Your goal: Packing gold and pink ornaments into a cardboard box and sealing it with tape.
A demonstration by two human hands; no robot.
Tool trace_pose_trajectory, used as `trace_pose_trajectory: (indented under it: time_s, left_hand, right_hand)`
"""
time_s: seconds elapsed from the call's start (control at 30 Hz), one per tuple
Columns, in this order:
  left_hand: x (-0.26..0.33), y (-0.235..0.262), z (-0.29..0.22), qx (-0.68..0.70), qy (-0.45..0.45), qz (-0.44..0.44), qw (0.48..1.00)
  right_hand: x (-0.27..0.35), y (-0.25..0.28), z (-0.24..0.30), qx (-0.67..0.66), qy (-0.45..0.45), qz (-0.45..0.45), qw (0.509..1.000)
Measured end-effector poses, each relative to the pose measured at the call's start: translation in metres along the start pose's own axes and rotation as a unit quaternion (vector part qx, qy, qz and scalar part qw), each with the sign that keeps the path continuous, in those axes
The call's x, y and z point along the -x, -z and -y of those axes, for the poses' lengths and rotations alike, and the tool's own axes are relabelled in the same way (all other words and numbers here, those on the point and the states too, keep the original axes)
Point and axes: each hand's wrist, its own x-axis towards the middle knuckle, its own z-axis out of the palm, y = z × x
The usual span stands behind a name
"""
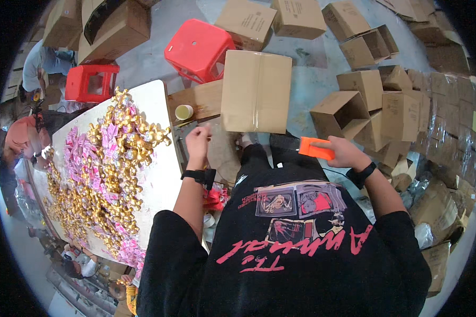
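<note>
A closed cardboard box (256, 90), with clear tape along its top seam, stands in front of my legs. My right hand (349, 153) grips an orange tape dispenser (316, 148) just below the box's right near corner. Left of the box and apart from it, my left hand (198, 141) is raised with its fingers curled in. The fingertips are slightly blurred, and whatever they may hold is hidden. Dark bands circle both my wrists.
A white table (161, 211) at left bears heaped gold balloon-shaped trinkets (127, 129) and pink packets (79, 153). Red stools (195, 47) stand beyond. A tape roll (184, 112) sits on a wooden board (201, 99). Open cartons (341, 113) crowd the right. Other people (24, 140) work at the table's left.
</note>
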Motion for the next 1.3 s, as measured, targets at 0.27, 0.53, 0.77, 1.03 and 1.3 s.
trace_pose_trajectory:
  time_s: [0.27, 0.53, 0.77, 1.03, 1.3]
  left_hand:
    - [-0.018, 0.018, 0.003, -0.174, -0.079, 0.061, 0.980]
    - [-0.041, -0.022, 0.047, -0.221, -0.066, 0.000, 0.973]
    - [-0.061, -0.034, 0.090, -0.173, -0.001, -0.039, 0.984]
    - [-0.067, -0.056, 0.087, 0.008, 0.200, 0.060, 0.978]
    - [-0.041, -0.069, 0.152, 0.088, 0.229, -0.036, 0.969]
  right_hand:
    - [-0.017, -0.039, -0.041, 0.041, -0.001, -0.039, 0.998]
    - [-0.084, -0.080, -0.068, 0.036, -0.034, -0.009, 0.999]
    - [-0.151, -0.077, -0.054, 0.043, -0.069, 0.072, 0.994]
    - [-0.184, -0.078, -0.059, -0.006, -0.113, 0.195, 0.974]
    - [-0.176, -0.114, -0.052, 0.039, -0.151, 0.144, 0.977]
